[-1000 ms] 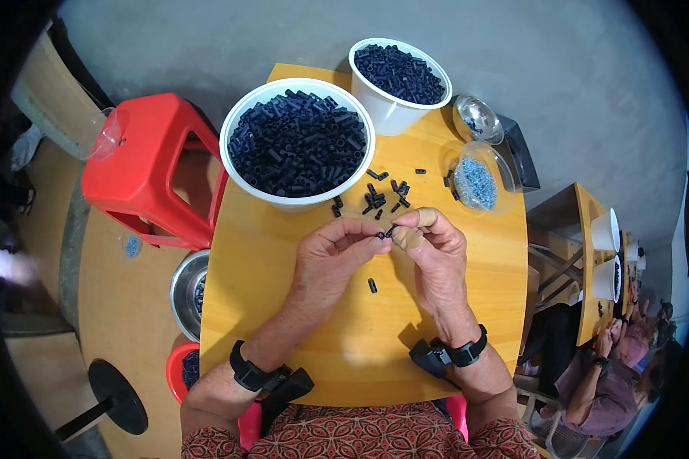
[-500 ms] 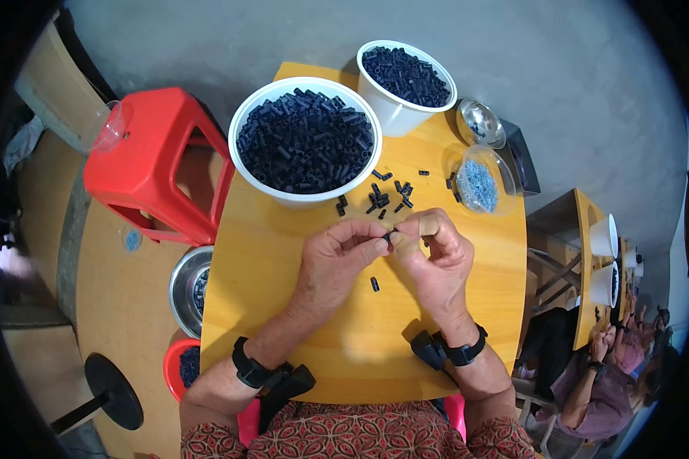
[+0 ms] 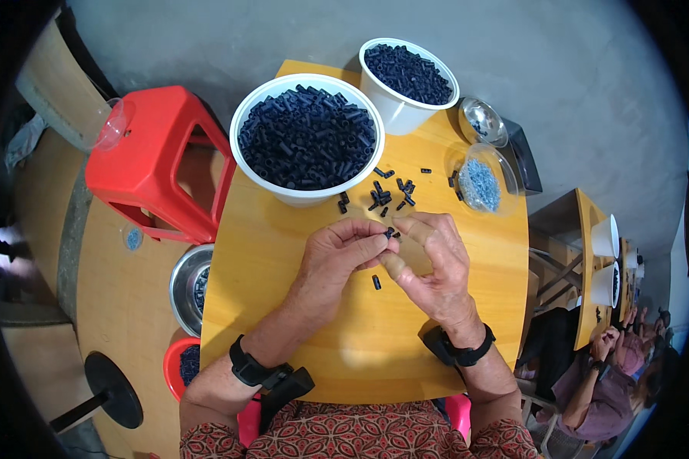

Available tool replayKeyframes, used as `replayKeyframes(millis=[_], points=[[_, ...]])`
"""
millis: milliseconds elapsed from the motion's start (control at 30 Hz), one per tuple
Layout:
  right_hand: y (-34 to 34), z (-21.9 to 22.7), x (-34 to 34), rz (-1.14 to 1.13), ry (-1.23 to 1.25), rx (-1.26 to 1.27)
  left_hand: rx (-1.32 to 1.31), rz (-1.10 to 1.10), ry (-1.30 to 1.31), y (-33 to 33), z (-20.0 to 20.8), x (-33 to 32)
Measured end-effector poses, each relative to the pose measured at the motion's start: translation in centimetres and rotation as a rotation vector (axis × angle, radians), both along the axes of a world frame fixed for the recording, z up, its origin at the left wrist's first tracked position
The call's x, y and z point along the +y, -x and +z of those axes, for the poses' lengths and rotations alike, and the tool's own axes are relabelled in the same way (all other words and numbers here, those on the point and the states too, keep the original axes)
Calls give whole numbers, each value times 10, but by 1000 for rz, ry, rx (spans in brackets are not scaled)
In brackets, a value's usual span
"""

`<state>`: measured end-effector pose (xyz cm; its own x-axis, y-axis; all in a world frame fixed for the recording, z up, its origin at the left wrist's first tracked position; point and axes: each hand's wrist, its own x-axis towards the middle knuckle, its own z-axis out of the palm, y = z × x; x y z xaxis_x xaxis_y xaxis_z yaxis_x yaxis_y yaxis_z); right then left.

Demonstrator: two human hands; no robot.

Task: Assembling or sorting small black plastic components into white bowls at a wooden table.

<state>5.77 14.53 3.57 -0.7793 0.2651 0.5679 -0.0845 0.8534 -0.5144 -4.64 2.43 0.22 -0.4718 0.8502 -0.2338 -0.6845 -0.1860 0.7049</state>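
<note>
I see left hand (image 3: 337, 256) and right hand (image 3: 429, 264) meeting over table (image 3: 283, 321), fingertips of both pinched on small black tube (image 3: 390, 232) between them; loose tube (image 3: 376, 282) lies below.

smooth glossy wooden table (image 3: 283, 252), white plastic bowl (image 3: 246, 115), matt black tubes (image 3: 306, 138).

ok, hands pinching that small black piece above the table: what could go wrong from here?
1. The small black tube piece is held only between the fingertips of the left hand and right hand; a slip could drop it among the loose black pieces just beyond.
2. A single black piece lies under the hands; a palm could sweep it off the yellow table.
3. The large white bowl stands close ahead; a forward reach might knock it.
</note>
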Motion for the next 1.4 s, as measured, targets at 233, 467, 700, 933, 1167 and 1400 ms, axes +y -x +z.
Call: replayKeyframes(millis=[233,467,700,933,1167,1400], points=[[0,-1,2,-3,-180,-36,5,-41,27,1,0,-3],[-1,12,7,23,-240,-92,55,-106,118,6,0,-3],[-2,10,10,70,242,-138,174,-37,54,1,-4,-1],[-2,9,-4,-38,266,-119,295,81,47,-4,-5,-1],[-5,13,1,-54,-73,-94,65,17,62,2,3,-2],[-2,11,13,22,-333,-150,56,-22,67,-1,2,0]])
